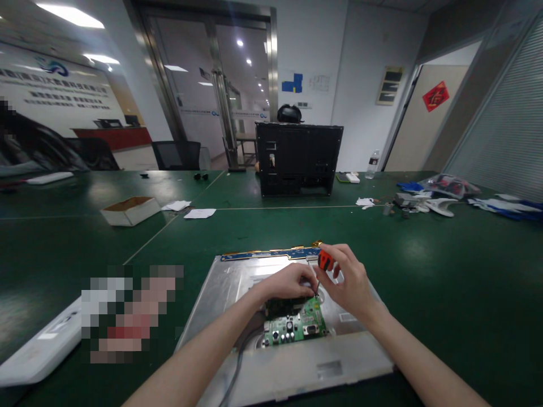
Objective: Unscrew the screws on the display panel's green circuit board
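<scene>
Two hands worked over one green circuit board (297, 327) on the metal panel (237, 282).

The right hand (348, 282) gripped one orange-handled screwdriver (324, 261), its tip down at the board's far edge. The left hand (288, 282) rested curled on the board, just beside the tip; what it held was hidden. One cardboard box (129, 210) sat on the worktop (445, 271), well beyond the panel.

The right hand (348, 282) gripped a red-handled screwdriver (324, 261) over the green circuit board (297, 327); the left hand (288, 282) steadied it.
</scene>
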A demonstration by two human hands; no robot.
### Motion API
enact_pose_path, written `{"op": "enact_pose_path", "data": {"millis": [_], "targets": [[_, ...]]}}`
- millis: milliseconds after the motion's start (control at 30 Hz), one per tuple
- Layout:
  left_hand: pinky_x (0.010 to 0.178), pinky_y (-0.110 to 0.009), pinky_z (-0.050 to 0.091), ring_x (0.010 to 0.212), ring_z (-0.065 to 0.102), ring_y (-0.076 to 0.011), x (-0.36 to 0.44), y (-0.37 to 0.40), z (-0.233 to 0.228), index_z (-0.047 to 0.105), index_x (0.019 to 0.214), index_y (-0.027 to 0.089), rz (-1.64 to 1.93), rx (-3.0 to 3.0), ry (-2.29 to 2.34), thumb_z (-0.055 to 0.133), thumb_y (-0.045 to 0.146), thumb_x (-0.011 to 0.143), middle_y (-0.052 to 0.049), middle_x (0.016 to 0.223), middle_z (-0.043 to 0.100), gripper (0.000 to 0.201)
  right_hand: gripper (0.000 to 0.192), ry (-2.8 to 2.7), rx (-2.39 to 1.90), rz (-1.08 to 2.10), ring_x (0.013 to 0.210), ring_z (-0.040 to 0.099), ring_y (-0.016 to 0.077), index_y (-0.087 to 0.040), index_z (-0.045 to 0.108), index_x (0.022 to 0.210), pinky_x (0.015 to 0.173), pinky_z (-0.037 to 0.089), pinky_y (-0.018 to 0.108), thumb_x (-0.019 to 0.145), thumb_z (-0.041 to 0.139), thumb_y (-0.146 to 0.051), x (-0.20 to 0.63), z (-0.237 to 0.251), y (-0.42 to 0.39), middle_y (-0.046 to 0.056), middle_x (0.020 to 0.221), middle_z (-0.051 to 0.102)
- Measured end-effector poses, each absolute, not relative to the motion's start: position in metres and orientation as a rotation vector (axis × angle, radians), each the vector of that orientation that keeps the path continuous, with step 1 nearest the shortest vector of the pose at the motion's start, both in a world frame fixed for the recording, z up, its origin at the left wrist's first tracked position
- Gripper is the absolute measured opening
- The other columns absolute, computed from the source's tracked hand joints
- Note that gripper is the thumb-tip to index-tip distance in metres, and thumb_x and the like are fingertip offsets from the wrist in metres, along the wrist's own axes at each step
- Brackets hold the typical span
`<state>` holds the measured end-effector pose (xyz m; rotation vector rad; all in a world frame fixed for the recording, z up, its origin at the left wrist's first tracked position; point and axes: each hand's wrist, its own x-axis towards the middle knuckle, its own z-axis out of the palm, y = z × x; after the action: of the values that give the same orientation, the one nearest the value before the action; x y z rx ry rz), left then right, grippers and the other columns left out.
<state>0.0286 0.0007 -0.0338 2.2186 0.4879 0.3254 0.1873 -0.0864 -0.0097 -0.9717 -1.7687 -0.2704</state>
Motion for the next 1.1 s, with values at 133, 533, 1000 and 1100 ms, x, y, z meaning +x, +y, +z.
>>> {"op": "enact_pose_path", "data": {"millis": [133,533,1000,1100], "targets": [[0.073,-0.022,0.042,0.077,0.057,-0.0151,0.0285,0.0019,-0.0353,0.068,0.077,0.014,0.330,2.226,0.466,0.062,0.005,0.068,0.002,0.077,0.063,0.014,0.042,-1.777,-0.964,-0.228,0.057,0.055,0.0096,-0.022,0.045,0.126,0.047,0.046,0.020,0.086,0.053,-0.015,0.1872,-0.0095,-0.0878,0.003,0.088,0.060],[0.073,-0.023,0.042,0.074,0.056,-0.0143,0.0287,0.0010,-0.0344,0.068,0.076,0.014,0.315,2.201,0.467,0.062,0.004,0.067,0.002,0.079,0.063,0.015,0.034,-1.782,-0.976,-0.302,0.064,0.058,0.0103,-0.025,0.051,0.121,0.050,0.048,0.020,0.089,0.058,-0.021,0.1876,-0.0086,-0.0858,0.005,0.096,0.060],[0.073,-0.022,0.042,0.075,0.056,-0.0141,0.0293,0.0020,-0.0354,0.068,0.076,0.014,0.336,2.197,0.464,0.063,0.003,0.067,0.003,0.076,0.063,0.015,0.037,-1.764,-0.981,-0.245,0.058,0.056,0.0101,-0.022,0.045,0.121,0.048,0.048,0.021,0.087,0.057,-0.020,0.1886,-0.0139,-0.0851,0.004,0.091,0.062],[0.072,-0.022,0.042,0.073,0.055,-0.0137,0.0299,0.0012,-0.0332,0.067,0.073,0.014,0.314,2.214,0.468,0.063,0.002,0.066,0.003,0.076,0.063,0.014,0.034,-1.794,-0.965,-0.275,0.066,0.060,0.0119,-0.024,0.049,0.121,0.050,0.049,0.022,0.088,0.058,-0.022,0.1884,-0.0115,-0.0851,0.006,0.097,0.060]]}}
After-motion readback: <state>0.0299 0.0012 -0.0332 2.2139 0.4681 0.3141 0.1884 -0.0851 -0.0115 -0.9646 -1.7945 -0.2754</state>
